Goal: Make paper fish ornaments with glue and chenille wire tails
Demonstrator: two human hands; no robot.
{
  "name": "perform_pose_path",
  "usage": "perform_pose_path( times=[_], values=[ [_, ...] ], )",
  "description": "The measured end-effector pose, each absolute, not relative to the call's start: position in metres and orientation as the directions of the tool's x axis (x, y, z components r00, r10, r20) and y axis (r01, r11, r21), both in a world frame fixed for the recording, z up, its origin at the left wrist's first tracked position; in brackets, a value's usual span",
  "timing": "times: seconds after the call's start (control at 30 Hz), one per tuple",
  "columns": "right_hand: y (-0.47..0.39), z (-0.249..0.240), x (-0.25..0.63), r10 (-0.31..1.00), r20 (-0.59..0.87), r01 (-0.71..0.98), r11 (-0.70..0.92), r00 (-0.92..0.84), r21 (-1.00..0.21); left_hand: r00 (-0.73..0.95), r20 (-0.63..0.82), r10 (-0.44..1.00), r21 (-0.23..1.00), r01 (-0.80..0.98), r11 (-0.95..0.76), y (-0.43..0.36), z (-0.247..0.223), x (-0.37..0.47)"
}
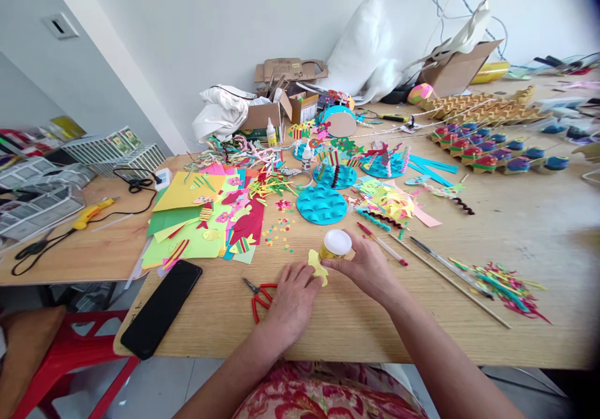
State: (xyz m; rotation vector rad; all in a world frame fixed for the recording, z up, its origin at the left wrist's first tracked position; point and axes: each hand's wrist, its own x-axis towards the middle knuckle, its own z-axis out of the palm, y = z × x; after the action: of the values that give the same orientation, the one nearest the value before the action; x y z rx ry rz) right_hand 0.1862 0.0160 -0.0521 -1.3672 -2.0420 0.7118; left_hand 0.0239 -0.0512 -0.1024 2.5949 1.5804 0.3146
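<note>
"What are the hands doing?"

"The left hand lies low on the table, with its fingertips on a little wavy yellow paper. The right hand has its fingers wrapped tight around a bottle. The bottle has a yellow label, and its flat white end points up."

"Is the left hand pinching the paper?"

"I can't tell. Its fingers are close together, but I can't see under them."

"So where is the paper?"

"It's in front of the person, between the two hands, and the bottle is right up by its top part. The big blue round piece is farther away, past the bottle. The red pliers are just left of the left hand."

"What part of the job is this?"

"I think it's the part where the bottle gets used on the paper. I can't see the bottle's bottom end, so I don't know if anything is coming out."

"What does the next move need?"

"I'd say a still paper, a firm hold on the bottle and a slow, careful tilt. A bump could make the little paper slide."
</note>
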Motion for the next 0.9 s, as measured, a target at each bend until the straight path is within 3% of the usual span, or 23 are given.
perform_pose_path(
  times=[0.9],
  values=[
    [0.0208, -0.0532, 0.1833, 0.936, 0.171, 0.602, 0.332, -0.309, -0.727, 0.449, 0.134, 0.884, 0.175, 0.867, -0.467, -0.051, -0.1007, 0.0231]
  ],
)
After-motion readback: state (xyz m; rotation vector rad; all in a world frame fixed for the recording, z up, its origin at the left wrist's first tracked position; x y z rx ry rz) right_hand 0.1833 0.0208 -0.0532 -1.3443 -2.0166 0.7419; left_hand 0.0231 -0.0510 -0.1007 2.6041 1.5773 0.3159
